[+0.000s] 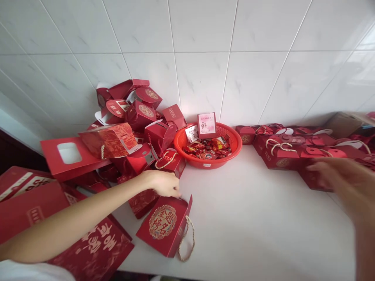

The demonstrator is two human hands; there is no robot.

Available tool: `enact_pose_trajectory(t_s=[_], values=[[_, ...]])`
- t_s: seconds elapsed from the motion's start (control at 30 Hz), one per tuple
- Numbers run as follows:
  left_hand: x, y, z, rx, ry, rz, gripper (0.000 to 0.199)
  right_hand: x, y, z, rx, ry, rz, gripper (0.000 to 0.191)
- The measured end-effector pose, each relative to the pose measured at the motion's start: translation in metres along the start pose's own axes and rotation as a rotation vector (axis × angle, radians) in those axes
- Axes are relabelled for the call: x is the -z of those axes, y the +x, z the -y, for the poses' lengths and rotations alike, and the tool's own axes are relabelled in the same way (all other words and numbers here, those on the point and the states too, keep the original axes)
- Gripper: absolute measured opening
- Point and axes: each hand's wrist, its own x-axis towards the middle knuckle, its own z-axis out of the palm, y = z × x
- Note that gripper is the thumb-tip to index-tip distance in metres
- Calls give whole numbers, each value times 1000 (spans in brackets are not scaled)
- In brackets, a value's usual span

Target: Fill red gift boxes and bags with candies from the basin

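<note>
My left hand (165,183) is closed at the top edge of a red gift box (163,226), which stands near the front of the white table. Gold characters in a round emblem decorate its front, and a twisted cream rope handle (187,242) hangs at its right side. Blurred by motion, my right hand (348,183) is at the right edge of view with fingers stretched leftward and nothing visible in them. It is nearest to a row of closed red gift boxes (283,158); whether it touches one I cannot tell.
A red plastic basket (208,163) by the tiled wall (202,86) holds small wrapped packets (206,154) and two cards (206,125). Red boxes (140,113) lie piled on the left, several with open flaps. A brown cardboard box (345,127) stands at the back right.
</note>
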Motion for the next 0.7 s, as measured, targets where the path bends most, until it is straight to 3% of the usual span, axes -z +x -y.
enact_pose_trajectory(t_s=[0.13, 0.2, 0.27, 0.37, 0.5, 0.6, 0.7], values=[[2, 4, -10, 51, 14, 18, 49, -90, -17, 41, 12, 333, 845, 59], [4, 2, -14, 8, -47, -71, 46, -121, -31, 60, 9, 407, 1094, 64], [8, -3, -20, -43, -118, -246, 44, -139, -38, 74, 39, 423, 1241, 64], [15, -9, -31, -122, -161, -520, 47, -145, -33, 86, 120, 428, 1312, 58], [17, -5, -41, -221, -278, -756, 34, -139, -18, 92, 280, 426, 1257, 48], [12, 10, -43, -222, -440, -774, 23, -137, -17, 94, 368, 381, 1133, 36], [6, 28, -41, -193, -557, -711, 33, -139, -21, 96, 505, 265, 1067, 29]])
